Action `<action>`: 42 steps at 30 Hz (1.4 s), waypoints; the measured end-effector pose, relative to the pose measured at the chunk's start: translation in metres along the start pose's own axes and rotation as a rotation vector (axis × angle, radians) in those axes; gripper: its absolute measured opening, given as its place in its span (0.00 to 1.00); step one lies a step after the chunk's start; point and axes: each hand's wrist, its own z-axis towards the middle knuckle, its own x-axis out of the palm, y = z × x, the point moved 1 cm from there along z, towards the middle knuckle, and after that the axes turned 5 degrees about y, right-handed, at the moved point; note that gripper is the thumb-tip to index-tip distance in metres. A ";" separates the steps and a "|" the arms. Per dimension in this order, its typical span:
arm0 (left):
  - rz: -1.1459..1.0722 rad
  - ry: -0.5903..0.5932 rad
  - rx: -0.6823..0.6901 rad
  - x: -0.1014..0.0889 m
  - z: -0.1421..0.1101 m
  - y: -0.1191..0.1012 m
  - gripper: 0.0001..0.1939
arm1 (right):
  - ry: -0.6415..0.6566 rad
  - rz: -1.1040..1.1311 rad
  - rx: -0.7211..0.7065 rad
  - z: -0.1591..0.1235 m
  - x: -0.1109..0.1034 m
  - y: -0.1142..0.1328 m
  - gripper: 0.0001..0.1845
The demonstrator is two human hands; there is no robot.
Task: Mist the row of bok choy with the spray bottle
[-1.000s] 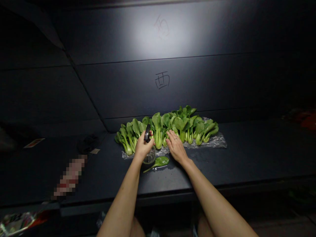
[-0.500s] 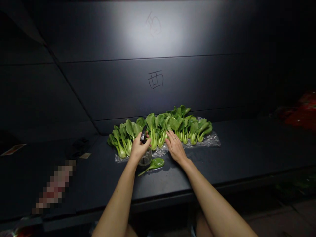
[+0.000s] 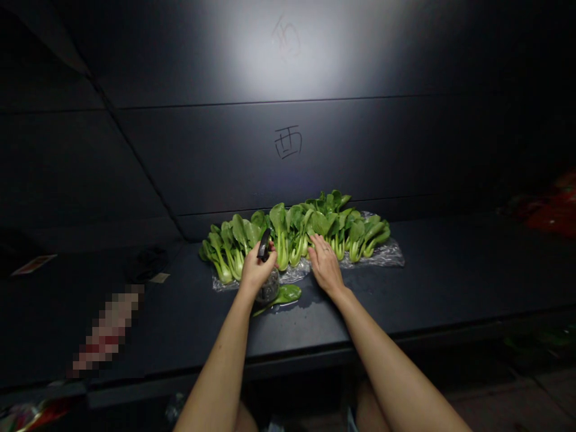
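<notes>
Bok choy (image 3: 281,243) rowed on plastic (image 3: 390,255); clear bottle (image 3: 270,287) beside

Possibly a produce stall, with leafy greens (image 3: 282,237) lined on a dark shelf (image 3: 432,282).

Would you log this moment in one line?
left hand: holds clear, black-topped spray bottle; right hand: at leafy green vegetables; clear plastic: underneath

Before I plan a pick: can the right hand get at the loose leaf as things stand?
Probably yes: the loose leaf lies close to the right hand, its broad end uncovered; the spray bottle crowds only its stalk.
</notes>
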 end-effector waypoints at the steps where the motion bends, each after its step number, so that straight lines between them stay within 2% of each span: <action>1: -0.011 0.002 0.003 0.000 -0.001 -0.001 0.14 | -0.010 -0.002 0.008 0.000 -0.001 -0.001 0.32; 7: 0.018 0.019 0.014 0.002 -0.005 -0.010 0.14 | -0.039 -0.012 0.028 -0.001 -0.003 -0.004 0.32; 14: 0.073 0.045 0.026 0.003 -0.006 -0.007 0.11 | -0.071 -0.002 0.061 -0.001 -0.001 -0.008 0.31; 22: 0.078 0.054 0.022 0.001 -0.005 -0.005 0.16 | -0.102 0.014 0.078 0.000 -0.005 -0.004 0.33; 27: 0.120 0.062 0.014 0.000 -0.007 -0.002 0.13 | -0.145 0.029 0.106 0.000 -0.007 -0.007 0.33; 42: 0.095 0.139 -0.002 0.003 -0.014 -0.007 0.13 | -0.119 0.052 0.160 -0.001 -0.010 -0.007 0.31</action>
